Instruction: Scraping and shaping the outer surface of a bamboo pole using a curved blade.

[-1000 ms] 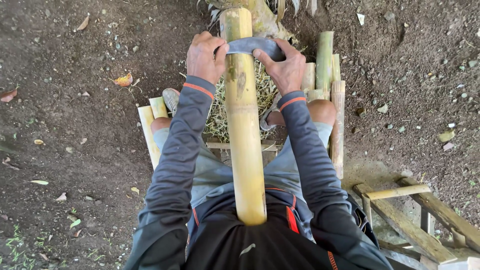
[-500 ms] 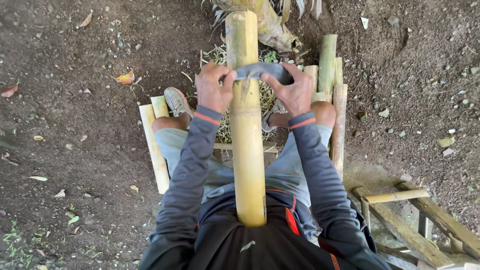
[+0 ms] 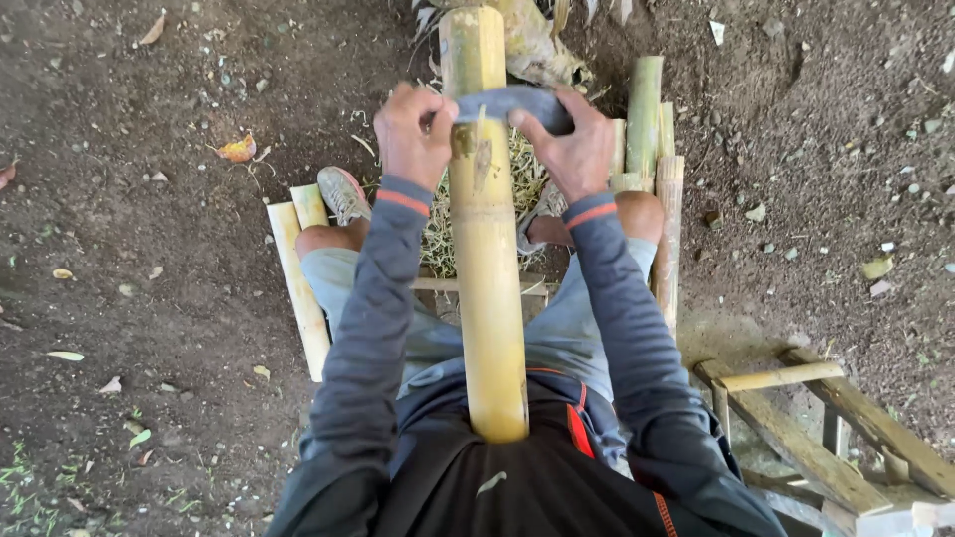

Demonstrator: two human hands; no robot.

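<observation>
A thick yellow bamboo pole (image 3: 485,249) runs from my lap away from me, its near end braced against my belly. Across its upper part lies a curved dark blade (image 3: 512,101). My left hand (image 3: 411,134) grips the blade's left end and my right hand (image 3: 569,139) grips its right end, one on each side of the pole. A thin shaving curls off the pole just below the blade. Pale bamboo shavings (image 3: 524,177) are heaped on the ground under the pole between my knees.
Cut bamboo lengths lie at my left (image 3: 298,288) and stand at my right (image 3: 655,159). A rough wooden frame (image 3: 826,438) sits at the lower right. A dry husk (image 3: 527,45) lies beyond the pole's far end. Bare dirt with scattered leaves surrounds me.
Both hands have drawn the blade toward me along the pole by a short stretch, and the far end of the pole now shows more above the blade.
</observation>
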